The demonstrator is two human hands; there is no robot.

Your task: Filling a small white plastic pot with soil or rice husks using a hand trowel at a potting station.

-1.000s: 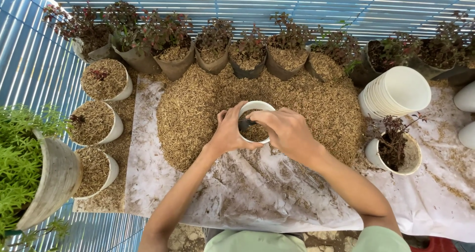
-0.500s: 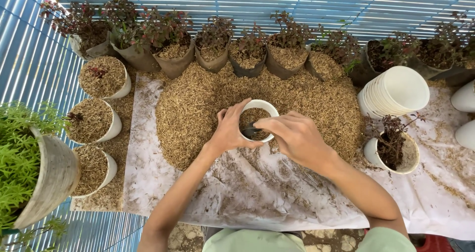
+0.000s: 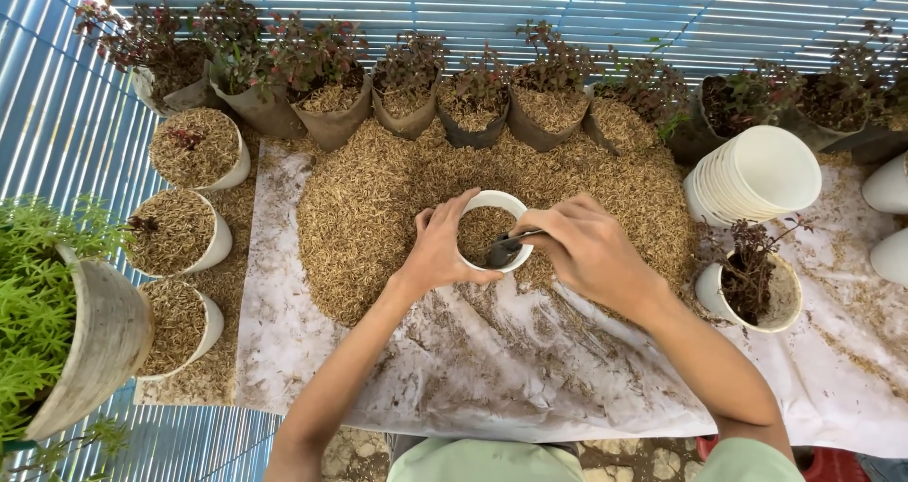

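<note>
Bright even daylight w/ bluish cast on the slats, we see soft shadows under the arms, mild glare on white pots, sharp centre, slight wide-angle bend at edges

Both arms bare from elbow to wrist — no sleeves, gloves, watch or rings visible on the left hand or right hand. Nails short, fingers slim; forearms lean w/ no marks or bands. At bottom edge of view a pale mint-green garment shows — smooth plain fabric, no print, prob. a shirt or its short sleeves, seen in two patches at centre & right.
</note>
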